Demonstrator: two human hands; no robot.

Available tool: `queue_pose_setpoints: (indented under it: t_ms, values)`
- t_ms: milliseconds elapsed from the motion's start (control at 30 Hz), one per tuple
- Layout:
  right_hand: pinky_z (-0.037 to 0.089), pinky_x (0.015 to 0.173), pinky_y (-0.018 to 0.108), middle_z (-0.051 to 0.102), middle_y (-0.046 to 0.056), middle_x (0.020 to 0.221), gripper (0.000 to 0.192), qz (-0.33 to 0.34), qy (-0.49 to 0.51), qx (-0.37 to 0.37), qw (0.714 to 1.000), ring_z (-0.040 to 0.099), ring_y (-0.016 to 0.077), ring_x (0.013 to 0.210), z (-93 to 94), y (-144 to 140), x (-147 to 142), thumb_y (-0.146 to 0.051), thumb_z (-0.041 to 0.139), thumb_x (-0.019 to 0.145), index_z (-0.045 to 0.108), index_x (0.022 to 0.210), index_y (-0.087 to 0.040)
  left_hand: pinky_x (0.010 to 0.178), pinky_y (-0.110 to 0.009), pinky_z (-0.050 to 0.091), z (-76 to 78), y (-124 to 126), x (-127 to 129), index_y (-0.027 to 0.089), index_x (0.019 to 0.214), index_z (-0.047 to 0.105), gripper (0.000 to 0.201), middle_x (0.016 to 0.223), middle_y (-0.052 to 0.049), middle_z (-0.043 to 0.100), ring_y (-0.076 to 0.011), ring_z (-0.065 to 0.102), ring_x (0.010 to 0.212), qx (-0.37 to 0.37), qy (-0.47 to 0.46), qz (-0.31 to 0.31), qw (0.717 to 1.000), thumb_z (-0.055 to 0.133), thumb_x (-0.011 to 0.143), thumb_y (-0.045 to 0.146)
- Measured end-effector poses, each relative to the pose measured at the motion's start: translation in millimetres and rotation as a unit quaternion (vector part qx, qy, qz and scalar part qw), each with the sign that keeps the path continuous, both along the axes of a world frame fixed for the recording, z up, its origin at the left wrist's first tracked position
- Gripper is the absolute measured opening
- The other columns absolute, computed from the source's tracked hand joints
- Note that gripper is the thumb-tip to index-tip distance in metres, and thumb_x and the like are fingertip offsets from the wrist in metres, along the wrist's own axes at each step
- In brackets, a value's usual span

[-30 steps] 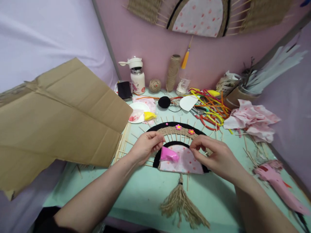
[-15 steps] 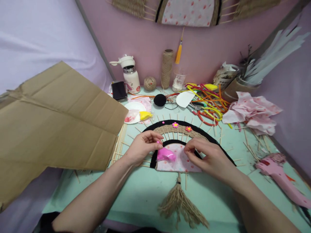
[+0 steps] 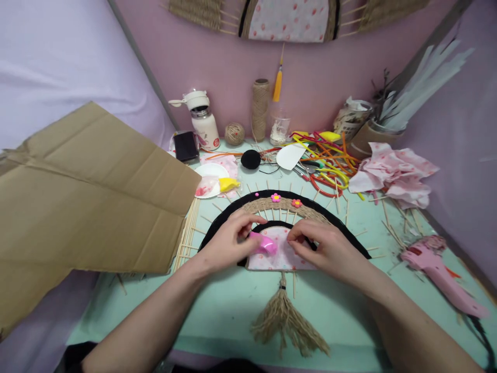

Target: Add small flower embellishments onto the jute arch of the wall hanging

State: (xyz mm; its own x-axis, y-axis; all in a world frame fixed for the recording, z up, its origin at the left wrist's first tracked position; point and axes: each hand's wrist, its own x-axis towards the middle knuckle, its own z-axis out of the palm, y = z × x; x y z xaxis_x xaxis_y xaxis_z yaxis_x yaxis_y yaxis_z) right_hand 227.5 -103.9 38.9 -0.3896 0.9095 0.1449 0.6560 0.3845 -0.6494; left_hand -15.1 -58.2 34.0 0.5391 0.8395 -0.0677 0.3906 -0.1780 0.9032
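Note:
My left hand (image 3: 229,239) is at the left of the fan-shaped piece, its thumb against a packet of bright pink clay (image 3: 267,244). The packet appears gripped under the thumb, while the index finger arches away from it; the other fingers are partly hidden. To the right, my right hand (image 3: 322,244) holds thumb and index in a pinch over the spotted cloth (image 3: 280,260); whatever is between those tips is too small to make out. Beneath both hands lies the black-edged woven fan (image 3: 248,207), with a pink-petaled flower (image 3: 275,198) and an orange-red flower (image 3: 296,203) on its band.
A jute tassel (image 3: 285,324) hangs toward the front. Cardboard (image 3: 116,197) stands at left. A pink glue gun (image 3: 438,274) and crumpled cloth (image 3: 392,173) lie at right. Behind are a bottle (image 3: 206,130), twine spool (image 3: 260,111), scissors (image 3: 330,181) and yellow clay (image 3: 228,184).
My left hand has shifted over the pink clay packet and covers more of it, its index finger lifting off the thumb. My right hand stays pinched. The whole view has shifted slightly.

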Motion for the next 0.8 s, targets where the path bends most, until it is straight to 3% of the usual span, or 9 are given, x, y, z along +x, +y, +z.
queue_pose_setpoints:
  t_ms: [100,200,300,433,600,800]
  values:
    - [0.042,0.064,0.025,0.065,0.001,0.076,0.012,0.000,-0.009,-0.023,1.000,0.058,0.0132,0.070,-0.8,-1.4,-0.7,-0.018,0.055,0.089,0.065,0.083,-0.020,0.088,-0.040,0.042,0.3,-4.3,2.5,0.026,0.131,0.060,0.067,0.105,-0.006,0.051,-0.0237,0.048,0.098,0.126,0.124,-0.095,0.980,0.078,0.069,0.046]
    - [0.040,0.061,0.025,0.066,0.000,0.075,0.011,0.001,-0.024,-0.043,0.999,0.056,0.0122,0.066,-1.7,-2.1,-2.7,-0.016,0.057,0.087,0.066,0.081,-0.020,0.088,-0.042,0.040,-6.7,-6.4,8.8,0.027,0.126,0.064,0.069,0.103,-0.007,0.048,-0.0258,0.045,0.098,0.172,0.181,-0.105,0.963,0.077,0.067,0.060]
    - [0.039,0.059,0.024,0.066,-0.001,0.075,0.011,0.001,-0.016,-0.051,0.999,0.055,0.0110,0.062,-1.2,-2.4,-4.8,-0.016,0.057,0.086,0.066,0.080,-0.020,0.083,-0.038,0.040,-13.9,-8.4,15.2,0.028,0.113,0.072,0.057,0.097,-0.005,0.046,-0.0233,0.043,0.094,0.183,0.156,-0.093,0.966,0.073,0.069,0.065]
    - [0.041,0.059,0.025,0.066,0.000,0.073,0.013,-0.022,0.032,-0.028,0.999,0.055,0.0117,0.062,2.1,-2.7,-5.8,-0.019,0.056,0.087,0.066,0.078,-0.020,0.080,-0.034,0.040,-17.1,-10.3,17.4,0.024,0.097,0.075,0.041,0.090,-0.003,0.046,-0.0206,0.044,0.091,0.191,0.095,-0.041,0.976,0.075,0.072,0.057]
    - [0.044,0.060,0.026,0.068,0.002,0.076,0.013,-0.081,0.143,-0.045,0.985,0.059,0.0136,0.067,5.8,-4.1,-9.0,-0.024,0.057,0.088,0.065,0.078,-0.020,0.080,-0.033,0.040,-19.8,-9.0,14.0,0.023,0.094,0.076,0.039,0.087,-0.001,0.046,-0.0186,0.045,0.088,0.227,0.039,0.008,0.973,0.079,0.069,0.053]
    - [0.044,0.061,0.026,0.064,0.001,0.074,0.013,-0.062,0.144,-0.044,0.987,0.057,0.0133,0.068,2.6,-6.4,-17.4,-0.021,0.061,0.086,0.070,0.078,-0.021,0.077,-0.032,0.040,-21.3,-11.4,16.5,0.024,0.091,0.077,0.037,0.085,-0.002,0.046,-0.0184,0.044,0.085,0.271,0.052,0.015,0.961,0.076,0.071,0.055]
